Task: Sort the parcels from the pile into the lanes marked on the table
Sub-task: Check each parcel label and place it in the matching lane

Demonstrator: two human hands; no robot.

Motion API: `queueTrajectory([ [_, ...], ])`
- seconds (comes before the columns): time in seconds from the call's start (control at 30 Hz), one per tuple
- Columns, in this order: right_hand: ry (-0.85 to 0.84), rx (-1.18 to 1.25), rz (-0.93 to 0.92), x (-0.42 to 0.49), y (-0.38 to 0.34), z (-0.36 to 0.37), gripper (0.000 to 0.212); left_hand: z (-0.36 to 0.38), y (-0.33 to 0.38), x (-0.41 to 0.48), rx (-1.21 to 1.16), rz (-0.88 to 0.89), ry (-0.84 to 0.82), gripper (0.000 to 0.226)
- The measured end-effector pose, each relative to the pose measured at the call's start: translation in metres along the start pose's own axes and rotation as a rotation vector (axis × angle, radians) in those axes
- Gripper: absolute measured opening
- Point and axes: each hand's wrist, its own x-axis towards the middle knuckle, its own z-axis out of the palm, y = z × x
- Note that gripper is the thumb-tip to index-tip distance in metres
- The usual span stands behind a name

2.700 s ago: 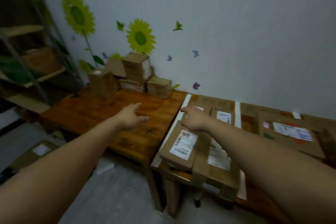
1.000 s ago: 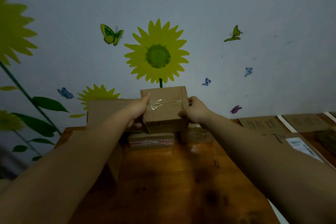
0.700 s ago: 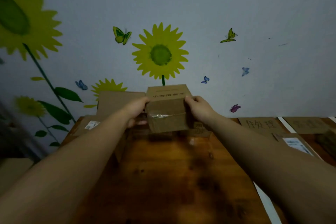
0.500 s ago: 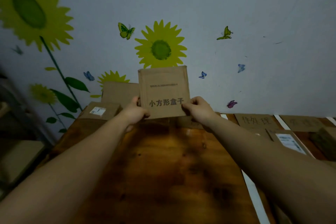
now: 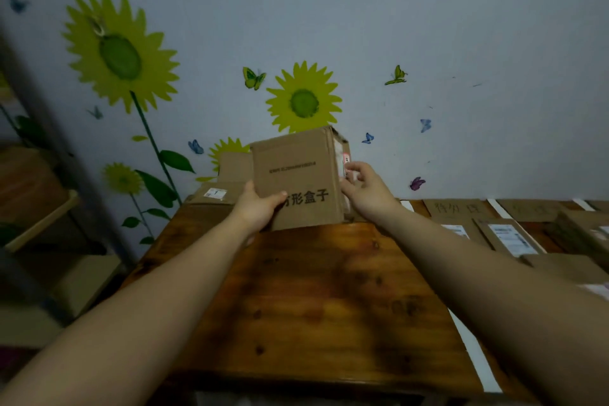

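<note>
Gripping the cardboard parcel (image 5: 296, 168) from both sides, the left hand (image 5: 258, 209) curls round its 7 o'clock corner and the right hand (image 5: 364, 189) pinches its 3 o'clock edge (printed face toward the camera), at 12 o'clock over the wooden table (image 5: 313, 300).

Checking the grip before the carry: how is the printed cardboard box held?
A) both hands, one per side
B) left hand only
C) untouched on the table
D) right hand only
A: the left hand grips the cardboard box at its lower left, the right hand holds its right side.
</note>
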Motion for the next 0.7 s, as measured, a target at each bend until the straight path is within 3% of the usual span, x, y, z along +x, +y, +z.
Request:
queueTrajectory([
  [0.1,-0.071,0.076,0.078,-0.03,-0.011,0.016,0.064,-0.025,-0.005,-0.02,0.023,0.079,-0.01,0.071],
  [0.17,-0.046,0.097,0.1,-0.05,-0.014,0.023,0.067,-0.039,-0.008,-0.032,0.086,0.12,-0.01,0.057],
  [0.23,0.025,0.139,0.108,-0.066,-0.018,0.032,0.059,-0.048,-0.009,-0.04,0.145,0.115,-0.048,0.046],
  [0.33,0.092,0.236,0.104,-0.088,-0.026,0.042,0.043,-0.051,-0.006,-0.056,0.136,0.052,-0.2,0.071],
  [0.57,0.192,0.226,-0.016,-0.123,-0.04,0.029,0.043,-0.046,0.011,-0.081,-0.029,0.051,-0.34,0.045],
  [0.7,0.25,0.153,-0.101,-0.135,-0.04,0.012,0.045,-0.029,0.028,-0.096,-0.109,0.156,-0.351,0.06],
])
